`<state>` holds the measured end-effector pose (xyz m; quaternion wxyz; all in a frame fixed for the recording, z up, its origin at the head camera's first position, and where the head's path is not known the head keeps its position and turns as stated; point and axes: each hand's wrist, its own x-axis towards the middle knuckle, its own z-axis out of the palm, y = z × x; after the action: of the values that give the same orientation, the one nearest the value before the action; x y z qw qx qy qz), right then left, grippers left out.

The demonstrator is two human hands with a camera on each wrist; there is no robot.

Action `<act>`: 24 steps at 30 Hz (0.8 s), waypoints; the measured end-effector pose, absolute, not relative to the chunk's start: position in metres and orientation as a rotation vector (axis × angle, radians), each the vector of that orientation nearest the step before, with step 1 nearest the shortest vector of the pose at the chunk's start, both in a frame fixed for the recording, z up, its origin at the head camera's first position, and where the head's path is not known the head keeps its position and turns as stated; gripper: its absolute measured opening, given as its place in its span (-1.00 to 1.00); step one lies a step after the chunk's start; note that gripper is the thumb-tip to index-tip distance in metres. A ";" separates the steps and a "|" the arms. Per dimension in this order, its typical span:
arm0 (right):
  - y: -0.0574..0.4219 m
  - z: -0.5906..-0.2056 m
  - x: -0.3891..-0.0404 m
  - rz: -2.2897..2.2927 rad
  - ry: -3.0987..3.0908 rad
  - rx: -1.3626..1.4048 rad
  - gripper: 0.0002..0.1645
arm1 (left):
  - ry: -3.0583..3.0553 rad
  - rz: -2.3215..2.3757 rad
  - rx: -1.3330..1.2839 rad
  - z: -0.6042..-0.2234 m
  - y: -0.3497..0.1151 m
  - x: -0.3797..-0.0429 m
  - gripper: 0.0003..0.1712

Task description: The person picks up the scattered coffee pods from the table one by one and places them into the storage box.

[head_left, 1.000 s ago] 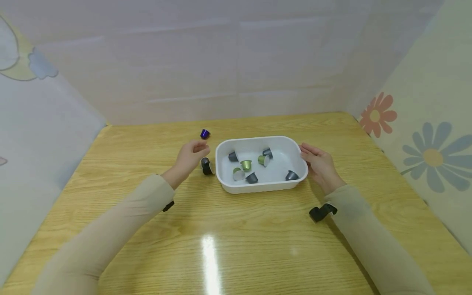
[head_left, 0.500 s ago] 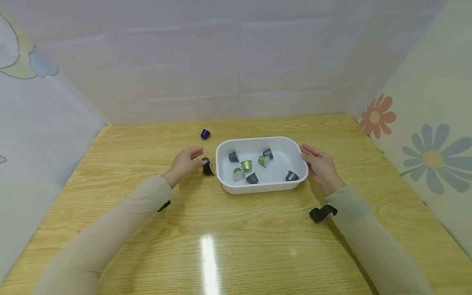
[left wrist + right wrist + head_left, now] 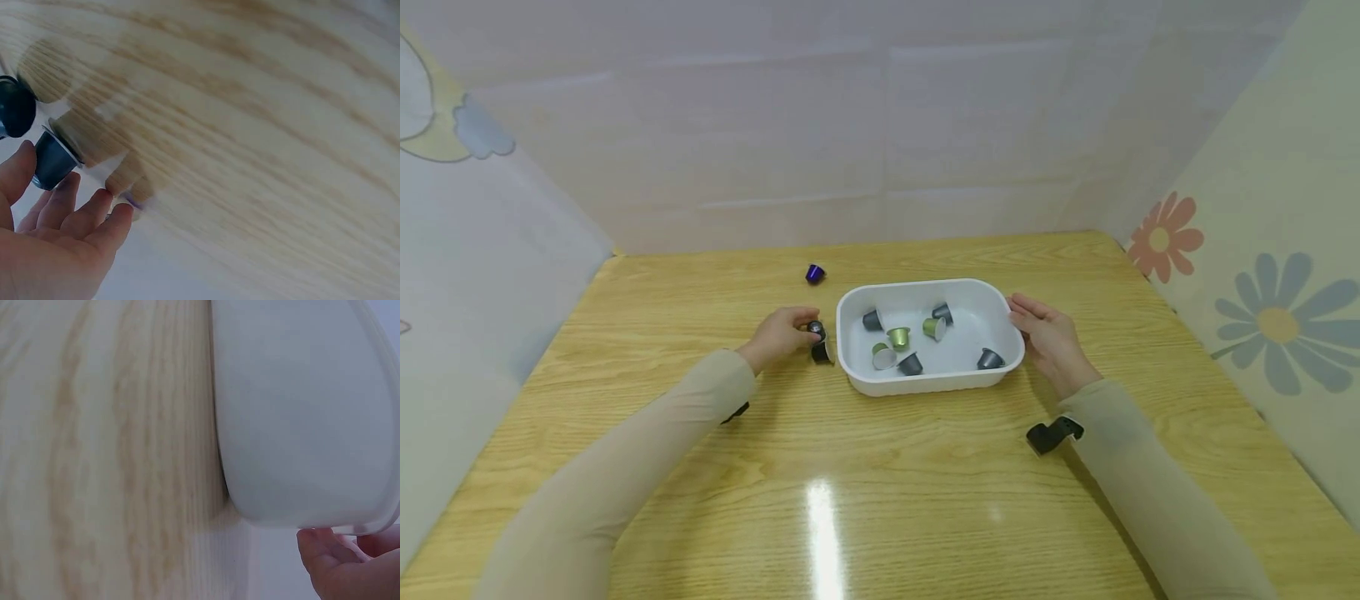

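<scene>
My left hand (image 3: 778, 335) pinches a dark coffee capsule (image 3: 816, 330) between thumb and fingers, left of the white tray (image 3: 936, 381). In the left wrist view this capsule (image 3: 55, 159) sits at the thumb and fingertips, and another dark capsule (image 3: 15, 107) lies at the left edge. The head view shows that second black capsule (image 3: 822, 352) just below the pinched one. My right hand (image 3: 1054, 343) touches the tray's right end with fairly straight fingers. From the right wrist, its fingertips (image 3: 309, 540) meet the outer wall below the rim.
Inside the tray lie several capsules, among them a green one (image 3: 898, 337) and a dark grey one (image 3: 990, 359). A purple capsule (image 3: 815, 273) lies behind my left hand on the wooden table (image 3: 925, 483). Walls bound the table at the back and both sides.
My left hand has moved from above the dark capsules down and back to their left, then closed its fingers on the upper one. The right hand and the tray stay in place.
</scene>
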<state>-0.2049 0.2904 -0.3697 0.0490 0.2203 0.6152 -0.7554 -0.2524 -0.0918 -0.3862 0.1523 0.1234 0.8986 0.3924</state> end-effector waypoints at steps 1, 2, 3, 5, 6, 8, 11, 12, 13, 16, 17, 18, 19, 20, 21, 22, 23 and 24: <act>0.290 -0.370 -0.205 -2.300 1.876 0.670 -0.36 | 2.590 1.116 0.363 -0.387 -0.092 -0.253 -0.41; 0.290 -0.370 -0.205 -2.301 1.874 0.670 -0.36 | 2.599 1.113 0.367 -0.388 -0.092 -0.253 -0.43; 0.290 -0.370 -0.205 -2.298 1.873 0.674 -0.35 | 2.608 1.109 0.370 -0.390 -0.092 -0.254 -0.44; 0.290 -0.370 -0.205 -2.308 1.860 0.669 -0.35 | 2.625 1.111 0.352 -0.391 -0.092 -0.254 -0.46; 0.290 -0.370 -0.205 -2.312 1.854 0.665 -0.35 | 2.630 1.117 0.338 -0.391 -0.093 -0.255 -0.47; 0.290 -0.370 -0.205 -2.309 1.854 0.669 -0.35 | 2.623 1.151 0.295 -0.391 -0.094 -0.255 -0.46; 0.291 -0.370 -0.205 -2.308 1.854 0.667 -0.35 | 2.585 1.228 0.225 -0.388 -0.095 -0.255 -0.45; 0.291 -0.370 -0.205 -2.305 1.857 0.669 -0.35 | 2.568 1.256 0.205 -0.387 -0.096 -0.254 -0.44; 0.291 -0.370 -0.205 -2.300 1.863 0.672 -0.35 | 2.553 1.279 0.182 -0.385 -0.097 -0.254 -0.44; 0.290 -0.371 -0.205 -2.302 1.868 0.671 -0.35 | 2.514 1.338 0.134 -0.380 -0.098 -0.252 -0.43; 0.290 -0.371 -0.206 -2.306 1.869 0.669 -0.36 | 2.506 1.352 0.123 -0.378 -0.098 -0.251 -0.42; 0.290 -0.371 -0.206 -2.310 1.868 0.666 -0.35 | 2.498 1.365 0.117 -0.376 -0.098 -0.251 -0.42; 0.290 -0.371 -0.206 -2.315 1.867 0.660 -0.36 | 2.498 1.369 0.115 -0.374 -0.098 -0.250 -0.41; 0.291 -0.371 -0.206 -2.326 1.860 0.654 -0.36 | 2.491 1.381 0.116 -0.373 -0.098 -0.249 -0.41; 0.291 -0.371 -0.206 -2.331 1.859 0.646 -0.35 | 2.486 1.395 0.120 -0.371 -0.098 -0.249 -0.40; 0.291 -0.371 -0.206 -2.326 1.867 0.643 -0.36 | 2.481 1.408 0.122 -0.370 -0.097 -0.248 -0.40; 0.291 -0.372 -0.206 -2.320 1.873 0.640 -0.36 | 2.470 1.427 0.118 -0.368 -0.097 -0.247 -0.39; 0.291 -0.372 -0.206 -2.312 1.880 0.639 -0.36 | 2.463 1.447 0.115 -0.367 -0.096 -0.247 -0.39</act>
<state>-0.2057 0.2911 -0.3718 0.0470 0.2094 0.6163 -0.7577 -0.2466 -0.0963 -0.3669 0.1411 0.0397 0.8529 0.5011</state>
